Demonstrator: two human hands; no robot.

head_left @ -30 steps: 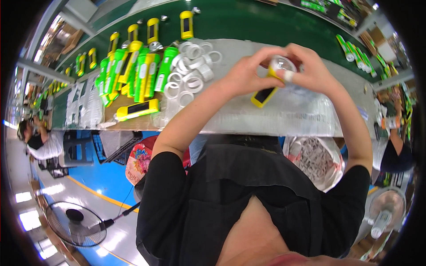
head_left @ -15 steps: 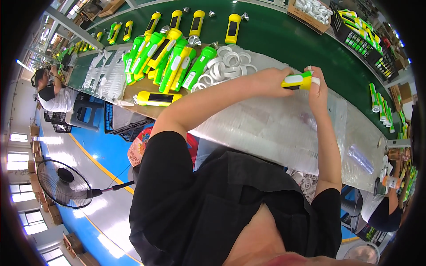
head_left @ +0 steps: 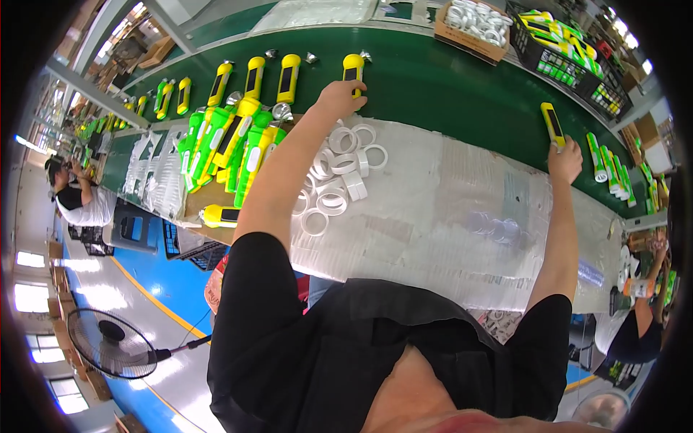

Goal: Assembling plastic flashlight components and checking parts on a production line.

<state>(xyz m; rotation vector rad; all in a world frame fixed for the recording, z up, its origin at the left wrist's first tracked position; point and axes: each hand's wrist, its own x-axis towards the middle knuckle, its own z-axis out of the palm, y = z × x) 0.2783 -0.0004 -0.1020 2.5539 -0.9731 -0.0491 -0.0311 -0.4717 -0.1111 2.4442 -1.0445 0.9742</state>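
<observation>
My left hand [head_left: 342, 98] is stretched forward to the green belt, its fingers closed round the near end of a yellow flashlight [head_left: 353, 67] with a dark panel. Beside that flashlight's far end lies a small silver reflector cup [head_left: 365, 55]. Out to the right, my right hand [head_left: 566, 160] grips the near end of another yellow flashlight [head_left: 551, 121] at the belt. Left of my left forearm is a heap of green and yellow flashlights [head_left: 229, 141]. Several loose white rings [head_left: 345, 164] lie just right of that forearm.
The green belt [head_left: 447, 101] runs along the far side of the plastic-covered table [head_left: 426, 209]. At the back stand a carton of white rings [head_left: 473, 45] and a black crate [head_left: 570, 76] of flashlights. Green flashlights [head_left: 612, 169] line the right. Other people work at both sides.
My hands have parted from the flashlight they both held. The right has carried it right to the belt; the left has swung left and taken hold of another one. The view has shifted.
</observation>
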